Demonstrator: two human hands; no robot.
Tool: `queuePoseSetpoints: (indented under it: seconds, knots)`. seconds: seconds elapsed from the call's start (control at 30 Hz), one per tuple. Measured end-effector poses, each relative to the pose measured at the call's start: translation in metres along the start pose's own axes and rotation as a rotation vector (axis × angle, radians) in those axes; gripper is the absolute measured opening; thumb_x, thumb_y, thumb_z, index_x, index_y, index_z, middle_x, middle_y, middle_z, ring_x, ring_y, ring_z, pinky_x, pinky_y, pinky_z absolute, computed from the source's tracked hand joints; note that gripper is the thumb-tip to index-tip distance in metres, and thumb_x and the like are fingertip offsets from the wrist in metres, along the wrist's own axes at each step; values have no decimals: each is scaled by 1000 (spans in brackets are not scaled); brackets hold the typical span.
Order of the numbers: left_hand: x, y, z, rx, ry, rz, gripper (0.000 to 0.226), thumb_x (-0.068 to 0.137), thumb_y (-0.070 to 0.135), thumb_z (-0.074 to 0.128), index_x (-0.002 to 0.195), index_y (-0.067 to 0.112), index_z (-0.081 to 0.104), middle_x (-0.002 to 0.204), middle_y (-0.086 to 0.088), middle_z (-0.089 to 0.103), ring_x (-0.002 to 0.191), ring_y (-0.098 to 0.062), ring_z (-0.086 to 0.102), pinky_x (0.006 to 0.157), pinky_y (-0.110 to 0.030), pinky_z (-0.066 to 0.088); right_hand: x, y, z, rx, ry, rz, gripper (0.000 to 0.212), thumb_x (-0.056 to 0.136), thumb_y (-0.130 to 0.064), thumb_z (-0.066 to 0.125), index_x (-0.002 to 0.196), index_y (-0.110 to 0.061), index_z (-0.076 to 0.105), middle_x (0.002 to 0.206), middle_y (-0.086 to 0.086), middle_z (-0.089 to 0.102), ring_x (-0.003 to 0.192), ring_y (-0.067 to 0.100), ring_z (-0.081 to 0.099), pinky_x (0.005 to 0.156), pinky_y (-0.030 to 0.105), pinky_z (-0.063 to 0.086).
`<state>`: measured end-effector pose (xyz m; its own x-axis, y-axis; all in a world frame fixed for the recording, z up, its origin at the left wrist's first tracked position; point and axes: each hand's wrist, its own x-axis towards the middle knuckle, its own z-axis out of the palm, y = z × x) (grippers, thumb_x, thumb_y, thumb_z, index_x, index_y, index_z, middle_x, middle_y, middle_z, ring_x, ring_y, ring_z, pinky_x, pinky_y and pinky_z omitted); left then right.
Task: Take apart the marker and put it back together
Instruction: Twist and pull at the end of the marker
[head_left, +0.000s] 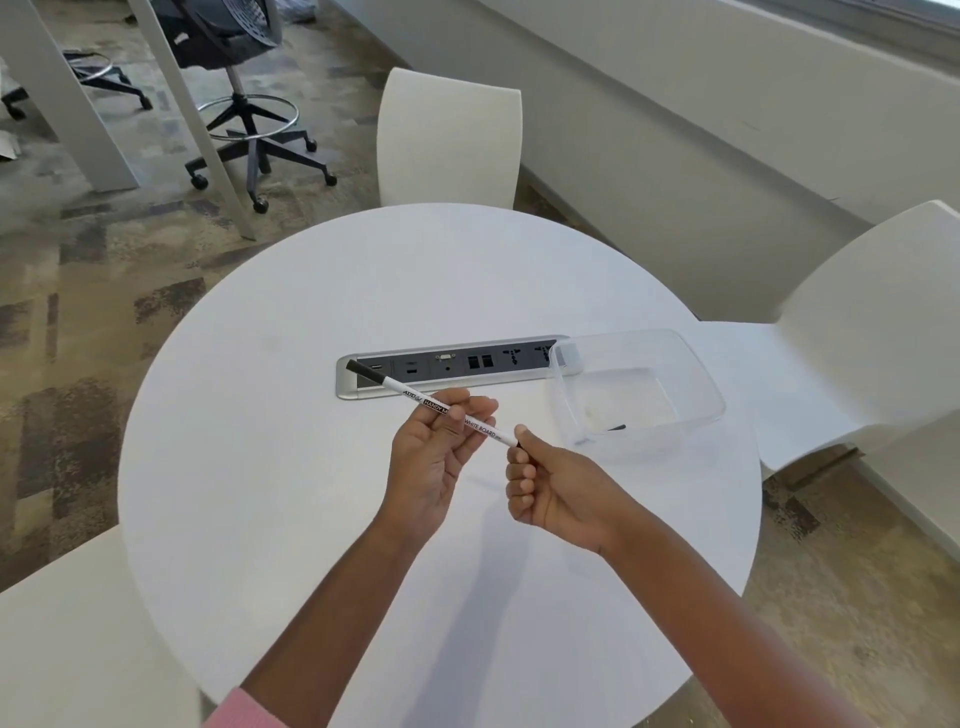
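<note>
A slim white whiteboard marker (405, 393) with black lettering and a black far end is held in the air above the round white table (311, 519), slanting from upper left to lower right. My left hand (436, 457) pinches its barrel near the middle, palm up. My right hand (550, 488) is closed around the marker's near black end; that end is hidden in the fingers, so I cannot tell whether a cap sits there.
A clear plastic tub (639, 389) stands right of the hands with a small dark piece (617, 428) inside. A socket strip (457, 364) is set into the table's middle. White chairs (449, 140) surround the table; an office chair (249, 104) stands far left.
</note>
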<state>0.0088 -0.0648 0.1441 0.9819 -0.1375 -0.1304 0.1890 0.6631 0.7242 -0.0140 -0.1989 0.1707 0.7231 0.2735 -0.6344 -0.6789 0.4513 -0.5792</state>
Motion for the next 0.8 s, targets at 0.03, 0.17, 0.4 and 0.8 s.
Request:
queuePoseSetpoints:
  seconds: [0.03, 0.17, 0.4, 0.8]
  knots:
    - [0, 0, 1, -6, 13, 7, 10, 83, 7, 50, 86, 11, 58, 72, -1, 75, 80, -13, 71, 70, -21, 57, 0, 0, 0, -45, 9, -28, 42, 94, -34, 43, 56, -15, 44, 42, -8, 38, 37, 4, 36, 38, 13, 35]
    - [-1, 3, 10, -84, 73, -1, 6, 80, 6, 52, 81, 11, 56, 66, 1, 72, 71, -13, 71, 65, -23, 58, 3, 4, 3, -273, 128, -287, 40, 94, -33, 43, 57, -17, 46, 42, -12, 40, 40, 4, 35, 42, 12, 36]
    - [0, 15, 27, -239, 177, -121, 17, 90, 2, 46, 79, 9, 56, 60, 0, 72, 63, -14, 71, 58, -25, 59, 6, 9, -2, -794, 250, -949, 34, 97, -23, 37, 62, -25, 40, 57, -6, 34, 52, 5, 31, 50, 14, 28]
    - [-4, 14, 39, -272, 230, -231, 15, 89, 3, 48, 78, 6, 58, 59, -3, 72, 60, -15, 71, 53, -26, 58, 11, -44, -40, -1918, 219, -1893, 41, 97, -24, 36, 67, -4, 56, 51, 8, 53, 44, 23, 44, 45, 29, 41]
